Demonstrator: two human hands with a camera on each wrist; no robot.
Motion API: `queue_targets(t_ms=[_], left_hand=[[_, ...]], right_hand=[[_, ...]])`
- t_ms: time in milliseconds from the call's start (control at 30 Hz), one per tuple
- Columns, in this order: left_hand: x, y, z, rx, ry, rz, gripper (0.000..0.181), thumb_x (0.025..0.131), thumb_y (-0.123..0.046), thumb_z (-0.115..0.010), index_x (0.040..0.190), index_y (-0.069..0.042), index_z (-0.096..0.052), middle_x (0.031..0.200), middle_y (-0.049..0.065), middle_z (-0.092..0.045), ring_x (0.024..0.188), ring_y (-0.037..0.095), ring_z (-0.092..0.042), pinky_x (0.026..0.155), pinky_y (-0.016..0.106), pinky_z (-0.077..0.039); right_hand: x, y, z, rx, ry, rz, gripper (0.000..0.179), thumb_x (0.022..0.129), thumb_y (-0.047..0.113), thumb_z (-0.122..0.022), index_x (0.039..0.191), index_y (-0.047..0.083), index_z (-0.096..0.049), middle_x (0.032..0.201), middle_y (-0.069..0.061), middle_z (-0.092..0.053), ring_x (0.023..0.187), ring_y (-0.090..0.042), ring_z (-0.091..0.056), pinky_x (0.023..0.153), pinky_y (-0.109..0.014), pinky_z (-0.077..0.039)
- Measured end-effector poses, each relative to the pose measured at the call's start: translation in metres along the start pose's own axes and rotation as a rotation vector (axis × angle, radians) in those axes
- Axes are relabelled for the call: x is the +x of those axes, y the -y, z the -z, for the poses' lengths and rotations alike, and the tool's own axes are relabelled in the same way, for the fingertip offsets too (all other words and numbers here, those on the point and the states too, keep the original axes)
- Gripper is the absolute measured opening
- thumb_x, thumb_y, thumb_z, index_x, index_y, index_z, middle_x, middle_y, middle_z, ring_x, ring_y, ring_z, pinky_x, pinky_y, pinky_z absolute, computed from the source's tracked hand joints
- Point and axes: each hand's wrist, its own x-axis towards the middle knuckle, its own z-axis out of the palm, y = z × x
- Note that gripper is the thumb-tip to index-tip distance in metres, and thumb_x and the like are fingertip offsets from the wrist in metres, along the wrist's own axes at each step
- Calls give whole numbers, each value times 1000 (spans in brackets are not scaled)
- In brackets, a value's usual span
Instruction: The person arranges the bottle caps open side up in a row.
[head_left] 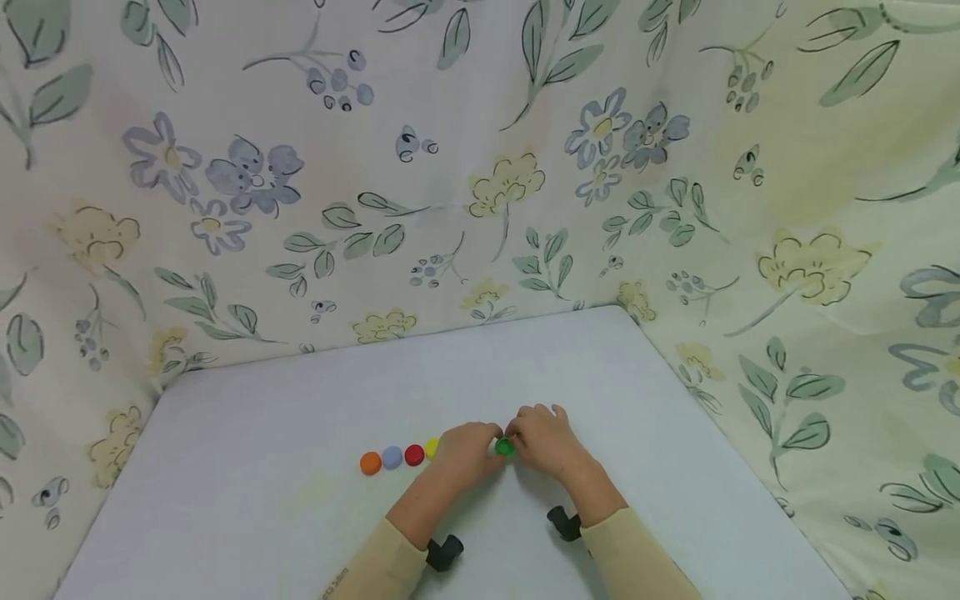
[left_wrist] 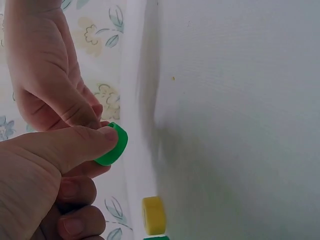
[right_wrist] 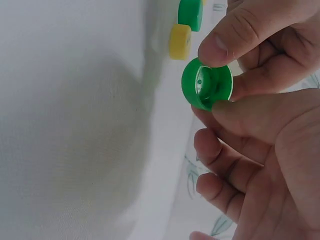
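Observation:
A green bottle cap [head_left: 505,447] is held between both hands over the white table. My left hand [head_left: 463,454] pinches one side of its rim with thumb and finger. The right hand [head_left: 546,440] grips the opposite side, its thumb [right_wrist: 240,112] on the rim and its other fingers loosely spread. The cap's hollow inside faces the right wrist camera. On the table near the hands stand a yellow cap [right_wrist: 180,42] and another green cap [right_wrist: 190,14], both hidden behind the left hand in the head view.
To the left, a row on the table holds an orange cap [head_left: 371,463], a light blue cap [head_left: 392,457], a red cap [head_left: 415,454] and a partly covered yellow cap [head_left: 432,448]. Floral cloth [head_left: 465,167] hangs behind the white table [head_left: 300,417] and along its sides.

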Motion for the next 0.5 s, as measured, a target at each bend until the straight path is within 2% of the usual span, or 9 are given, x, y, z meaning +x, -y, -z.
queue_targets(t_ms=[300, 500], left_hand=[[1, 7, 5, -5, -20, -41, 20, 93, -23, -77, 109, -11, -74, 99, 1, -74, 90, 17, -68, 79, 35, -56], [2, 9, 10, -72, -24, -43, 19, 97, -21, -71, 112, -11, -74, 93, 0, -71, 77, 12, -59, 69, 30, -52]], right_hand=[[3, -2, 4, 71, -14, 12, 7, 92, 25, -76, 97, 19, -76, 100, 5, -64, 96, -20, -55, 108, -69, -27], [3, -3, 4, 63, -52, 30, 8, 89, 26, -78, 94, 21, -74, 97, 8, -62, 92, -18, -54, 107, -69, -29]])
